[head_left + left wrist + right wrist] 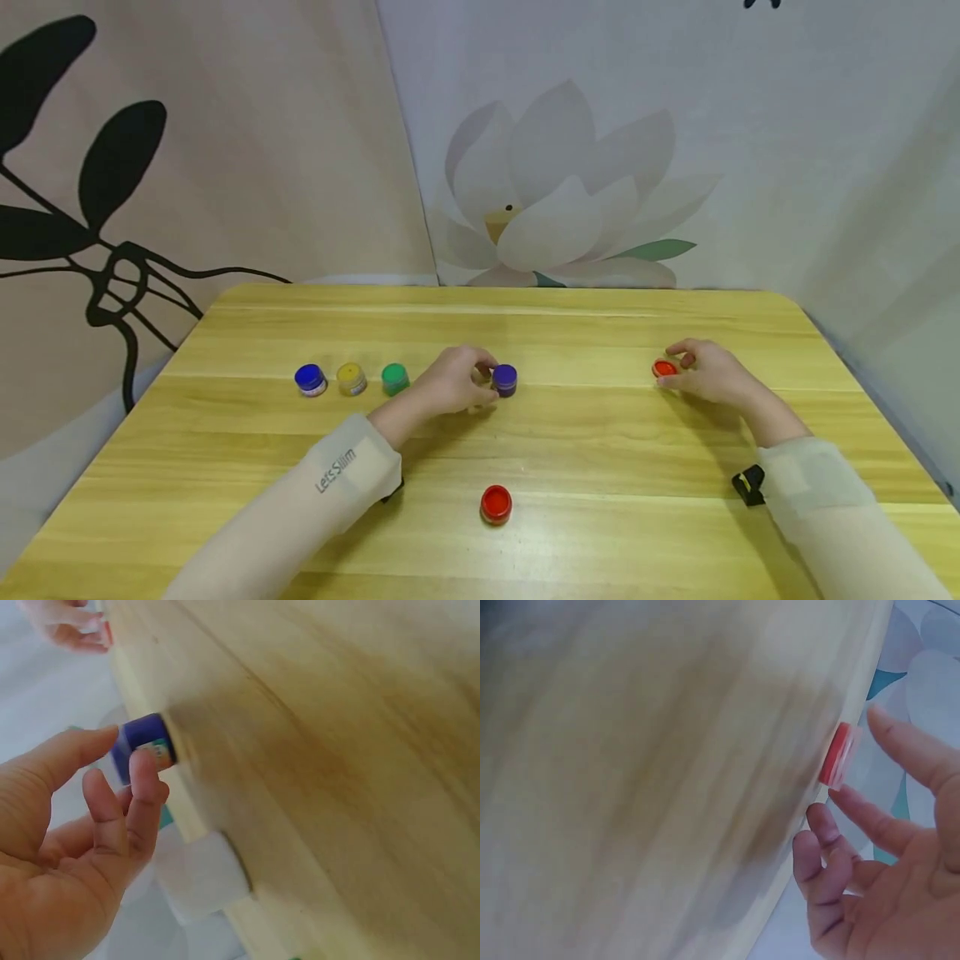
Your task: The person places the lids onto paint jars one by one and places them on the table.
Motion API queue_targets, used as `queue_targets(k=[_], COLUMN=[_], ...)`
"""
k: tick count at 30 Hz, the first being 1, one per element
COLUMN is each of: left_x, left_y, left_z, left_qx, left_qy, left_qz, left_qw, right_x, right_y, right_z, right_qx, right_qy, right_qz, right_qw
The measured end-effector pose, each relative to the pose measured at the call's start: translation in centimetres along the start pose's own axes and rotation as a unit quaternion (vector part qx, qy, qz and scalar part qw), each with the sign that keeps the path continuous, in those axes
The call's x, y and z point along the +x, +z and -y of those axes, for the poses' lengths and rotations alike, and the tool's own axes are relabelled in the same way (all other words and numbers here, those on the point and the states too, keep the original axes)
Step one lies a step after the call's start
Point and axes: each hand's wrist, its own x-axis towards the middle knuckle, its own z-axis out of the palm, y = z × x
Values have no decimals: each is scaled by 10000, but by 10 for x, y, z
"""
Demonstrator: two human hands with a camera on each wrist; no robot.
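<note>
My left hand (455, 382) is at a small purple jar (505, 380) with its lid on. In the left wrist view, the thumb and a finger pinch the jar (142, 746) near its lid, and the other fingers are loosely bent. On the right, my right hand (708, 372) has its thumb and fingers spread around a red lid (664, 368) that lies on the table. The right wrist view shows the fingertips close beside the lid (838, 756). Nearer to me stands an uncapped red jar (496, 505), its opening facing up.
Left of my left hand, a blue jar (311, 380), a yellow jar (351, 379) and a green jar (394, 379) stand in a row. All are on a light wooden table (585, 450), with a printed curtain (600, 142) behind its far edge.
</note>
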Motion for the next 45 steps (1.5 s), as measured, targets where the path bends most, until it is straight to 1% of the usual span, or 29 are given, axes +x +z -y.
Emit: queue_targets(k=[2,4,6,8,10,12,14,18,21,24,27,29,32,35,38,41,45], left_x=[-7,-14,-22,-29,-37,-45,-54,-69,-77,-82,-86,-88,-89,-91,-93,-94,-94], left_y=[-3,-7,-12,-16,-20,-22,-24,-26,-25,-23,-20,-17,-14,-10,-6,-1,6], left_z=[-1,-3,-4,-5,-4,-3,-1,3,8,15,21,23,23,22,20,18,14], left_qx=[11,-74,-147,-181,-230,-216,-242,-250,-392,-554,-546,-511,-476,-472,-482,-397,-235], left_qy=[14,-25,3,142,349,543,641,724,923,1116,1195,1287,1372,1387,1327,1257,1279], left_qz=[-133,-272,-431,-567,-618,-632,-573,-327,52,538,973,1160,1300,1436,1657,1846,1955], left_qw=[9999,9996,9990,9981,9972,9963,9960,9965,9949,9907,9865,9835,9808,9787,9760,9739,9720], right_x=[0,0,0,0,0,-1,-2,-8,-15,-22,-28,-32,-37,-41,-46,-51,-57], right_y=[1,1,1,1,1,2,3,5,5,5,6,7,9,11,14,16,18], right_z=[1,1,1,1,1,1,1,3,4,6,8,10,13,17,21,26,34], right_qx=[11,29,9,-7,-15,5,29,102,128,173,286,359,558,673,674,666,633], right_qy=[-35,-80,-124,-150,-145,-106,-79,-54,-70,-46,-72,-88,-199,-301,-360,-431,-614], right_qz=[5,17,17,15,12,19,-1,-82,-128,-174,-173,-194,-227,-286,-325,-377,-474], right_qw=[10000,10000,9999,9999,9999,9999,10000,9999,9998,9997,9994,9991,9980,9969,9965,9961,9950])
